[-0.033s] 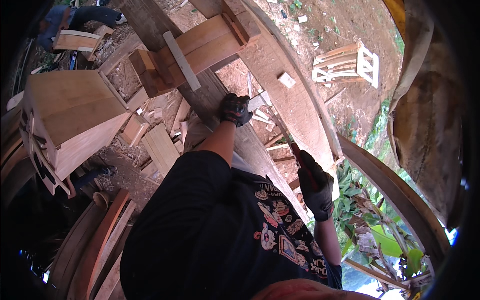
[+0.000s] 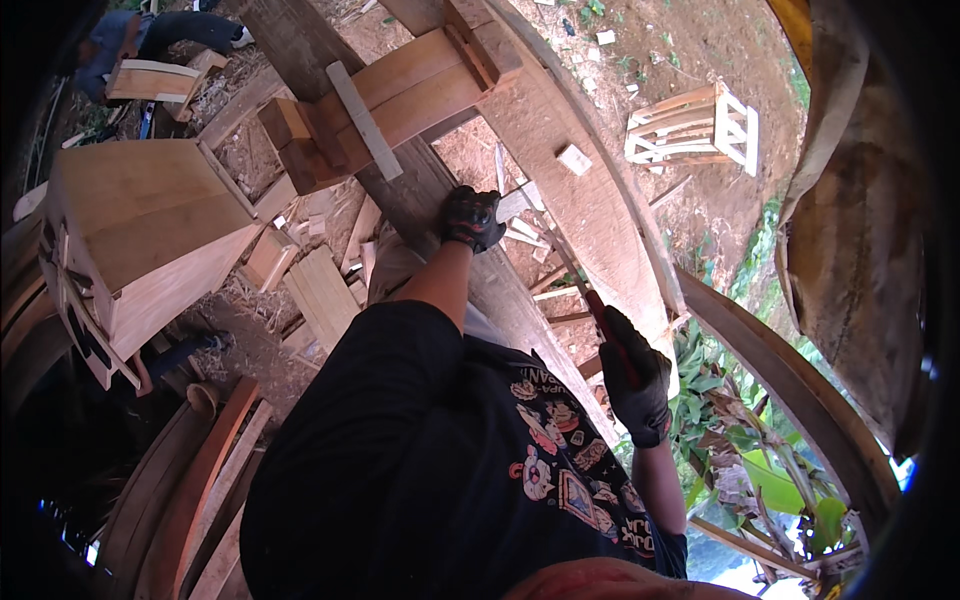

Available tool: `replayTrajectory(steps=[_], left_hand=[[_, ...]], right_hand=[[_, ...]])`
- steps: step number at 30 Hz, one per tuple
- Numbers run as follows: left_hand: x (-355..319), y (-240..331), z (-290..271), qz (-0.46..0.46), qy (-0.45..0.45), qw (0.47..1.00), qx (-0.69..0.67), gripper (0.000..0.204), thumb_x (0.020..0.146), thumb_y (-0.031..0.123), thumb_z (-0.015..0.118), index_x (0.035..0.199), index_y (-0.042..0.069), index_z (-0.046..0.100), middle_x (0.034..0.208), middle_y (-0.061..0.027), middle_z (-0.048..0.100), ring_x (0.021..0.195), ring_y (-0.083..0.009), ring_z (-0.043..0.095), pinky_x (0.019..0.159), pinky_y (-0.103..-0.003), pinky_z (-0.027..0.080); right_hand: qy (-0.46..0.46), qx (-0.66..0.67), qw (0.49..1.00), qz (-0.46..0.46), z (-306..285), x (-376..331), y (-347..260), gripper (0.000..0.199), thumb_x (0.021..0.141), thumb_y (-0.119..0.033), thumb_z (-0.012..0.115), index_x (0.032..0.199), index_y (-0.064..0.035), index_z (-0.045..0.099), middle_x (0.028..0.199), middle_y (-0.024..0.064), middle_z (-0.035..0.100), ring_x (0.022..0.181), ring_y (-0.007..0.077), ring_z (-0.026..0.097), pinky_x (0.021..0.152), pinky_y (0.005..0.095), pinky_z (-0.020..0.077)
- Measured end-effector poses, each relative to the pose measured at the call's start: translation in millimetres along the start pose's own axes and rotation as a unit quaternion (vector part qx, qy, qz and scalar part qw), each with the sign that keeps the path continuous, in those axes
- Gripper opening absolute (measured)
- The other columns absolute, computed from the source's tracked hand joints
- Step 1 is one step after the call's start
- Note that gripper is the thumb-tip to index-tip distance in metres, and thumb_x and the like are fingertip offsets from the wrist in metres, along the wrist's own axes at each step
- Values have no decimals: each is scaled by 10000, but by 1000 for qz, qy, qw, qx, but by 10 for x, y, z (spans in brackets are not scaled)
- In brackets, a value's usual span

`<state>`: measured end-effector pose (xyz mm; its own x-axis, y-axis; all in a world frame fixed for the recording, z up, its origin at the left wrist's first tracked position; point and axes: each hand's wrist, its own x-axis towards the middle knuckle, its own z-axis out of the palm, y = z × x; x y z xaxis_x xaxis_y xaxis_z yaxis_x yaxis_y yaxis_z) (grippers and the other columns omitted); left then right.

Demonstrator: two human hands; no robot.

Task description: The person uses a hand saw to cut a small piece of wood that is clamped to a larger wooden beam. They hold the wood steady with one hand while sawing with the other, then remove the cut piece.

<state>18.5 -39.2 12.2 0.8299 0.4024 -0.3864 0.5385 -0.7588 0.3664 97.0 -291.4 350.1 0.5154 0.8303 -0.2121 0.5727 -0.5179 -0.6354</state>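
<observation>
My left hand (image 2: 472, 218), in a black glove, is closed round a pale strip of wood (image 2: 516, 202) and presses it on a weathered plank (image 2: 500, 285). The strip's free end juts out past the plank's right edge. My right hand (image 2: 638, 380), also in a black glove, grips the red handle of a handsaw (image 2: 570, 268). Its narrow blade slants up and left to the strip, where it meets or crosses the protruding end. Whether the teeth are in the wood is too small to tell.
A wide board (image 2: 590, 215) with a small offcut (image 2: 574, 159) lies right of the saw. A wooden frame assembly (image 2: 420, 75) with a grey batten (image 2: 362, 120) spans the planks ahead. A wooden cabinet-like piece (image 2: 150, 200) stands left. A slatted frame (image 2: 690, 130) and a co-worker (image 2: 130, 40) are farther off.
My right hand and the saw have shifted slightly back toward me and to the right. My left hand and the wood strip stay in place.
</observation>
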Motion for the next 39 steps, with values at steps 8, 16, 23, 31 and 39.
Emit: replayTrajectory(steps=[8, 16, 23, 31, 39], left_hand=[[-4, -28, -13, -16, 17, 1000, 15, 475, 847, 511, 783, 1171, 166, 745, 1096, -83, 809, 1086, -317, 723, 1039, -475, 518], [-2, -63, 116, 9, 59, 998, 15, 472, 823, 518, 794, 1153, 184, 747, 1074, -83, 806, 1103, -329, 712, 994, -496, 544], [-24, -57, 196, 13, 104, 994, 13, 322, 814, 425, 818, 1046, 210, 759, 983, -80, 793, 964, -331, 728, 921, -474, 545], [72, -71, 196, -7, 5, 1000, 20, 520, 856, 568, 794, 1203, 190, 707, 1192, -76, 791, 1181, -348, 686, 1048, -511, 511], [-26, -26, 72, -6, 59, 998, 2, 394, 848, 455, 801, 1137, 191, 755, 1022, -100, 806, 1019, -316, 748, 1016, -469, 523]], right_hand=[[-20, 5, 999, -44, -154, 229, -51, 490, 975, 44, 648, 1452, -64, 650, 1436, 110, 728, 1174, 280, 777, 923, 360, 644], [66, 63, 996, -22, 1883, 1974, 977, 461, 1060, -205, 573, 1519, -200, 612, 1353, 169, 738, 1062, 413, 763, 946, 510, 607], [31, 18, 996, -86, 1503, 1871, 985, 371, 1074, -153, 568, 1427, -123, 677, 1382, 128, 736, 1156, 339, 751, 941, 451, 620], [16, 118, 990, 70, 219, 86, 604, 415, 1045, -38, 664, 1460, -39, 653, 1378, 141, 759, 1239, 289, 755, 984, 377, 616], [7, 54, 998, -16, 197, 227, 469, 433, 1006, -21, 657, 1437, -44, 635, 1423, 113, 736, 1232, 309, 752, 973, 375, 628]])
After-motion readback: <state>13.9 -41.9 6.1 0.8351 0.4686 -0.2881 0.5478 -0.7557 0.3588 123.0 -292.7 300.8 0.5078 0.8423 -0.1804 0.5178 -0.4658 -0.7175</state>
